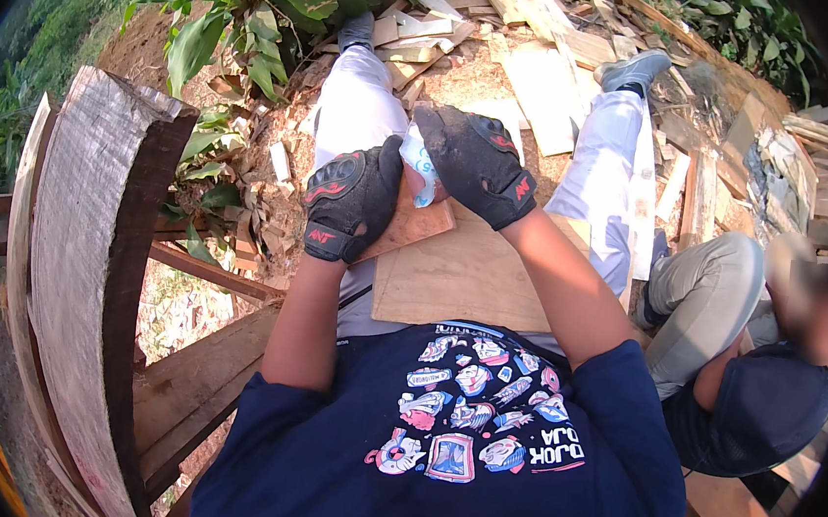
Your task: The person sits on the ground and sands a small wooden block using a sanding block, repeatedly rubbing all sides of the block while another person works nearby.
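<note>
Both my hands wear black gloves with red marks and meet above my lap. My left hand (pixel 348 199) is closed over the left part of a flat reddish-brown wooden piece (pixel 415 227); its fingertips are hidden. My right hand (pixel 476 166) curls, palm down, round a crumpled white plastic packet (pixel 426 167) with blue print, just above the wooden piece. What lies inside or under the packet I cannot make out. A pale plywood board (pixel 466 281) rests across my thighs, below the wooden piece.
At the left stands a thick, upright curved plank (pixel 98 270). Scrap boards (pixel 547 93) and wood chips litter the ground around my feet. Leafy plants (pixel 267 19) grow at the far left. Another person (pixel 757 387) sits close at my right, knees bent.
</note>
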Demonstrator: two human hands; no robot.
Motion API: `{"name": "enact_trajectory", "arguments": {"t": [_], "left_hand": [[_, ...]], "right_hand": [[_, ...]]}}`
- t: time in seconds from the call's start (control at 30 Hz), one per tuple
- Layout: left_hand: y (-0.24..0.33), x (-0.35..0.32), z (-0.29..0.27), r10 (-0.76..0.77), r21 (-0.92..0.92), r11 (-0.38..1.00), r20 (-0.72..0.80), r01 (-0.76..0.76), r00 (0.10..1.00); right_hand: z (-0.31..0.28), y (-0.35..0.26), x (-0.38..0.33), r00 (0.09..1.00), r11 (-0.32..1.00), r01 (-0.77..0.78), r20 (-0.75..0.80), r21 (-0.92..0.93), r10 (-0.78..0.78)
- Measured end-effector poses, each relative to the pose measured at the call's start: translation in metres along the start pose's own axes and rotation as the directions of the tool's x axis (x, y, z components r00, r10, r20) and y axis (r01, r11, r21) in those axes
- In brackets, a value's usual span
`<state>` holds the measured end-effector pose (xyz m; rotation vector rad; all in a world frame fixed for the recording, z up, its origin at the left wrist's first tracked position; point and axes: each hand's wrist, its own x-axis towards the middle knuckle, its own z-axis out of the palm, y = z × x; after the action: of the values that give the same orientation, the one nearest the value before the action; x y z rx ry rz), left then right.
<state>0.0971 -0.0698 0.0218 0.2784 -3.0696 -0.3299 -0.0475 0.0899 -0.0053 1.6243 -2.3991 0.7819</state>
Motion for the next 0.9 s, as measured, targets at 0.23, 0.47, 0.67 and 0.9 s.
{"name": "enact_trajectory", "arguments": {"t": [0.23, 0.47, 0.67, 0.9], "left_hand": [[0.003, -0.002, -0.007, 0.010, -0.058, 0.998, 0.056, -0.007, 0.998], [-0.004, 0.001, 0.004, -0.070, -0.081, 0.994, 0.079, 0.077, 0.994], [0.002, 0.009, -0.009, -0.117, -0.078, 0.990, 0.044, 0.120, 0.992], [0.047, 0.054, -0.038, 0.028, -0.166, 0.986, -0.042, -0.035, 0.999]], "right_hand": [[-0.024, -0.032, -0.036, 1.000, 0.995, -0.001, 0.024, -0.101, 0.003], [0.014, 0.009, 0.009, 0.996, 0.998, 0.024, 0.080, 0.056, -0.029], [-0.026, -0.025, -0.045, 0.982, 0.994, -0.098, 0.167, 0.046, 0.090], [-0.079, -0.023, -0.067, 0.983, 0.983, -0.182, -0.029, -0.035, 0.181]]}}
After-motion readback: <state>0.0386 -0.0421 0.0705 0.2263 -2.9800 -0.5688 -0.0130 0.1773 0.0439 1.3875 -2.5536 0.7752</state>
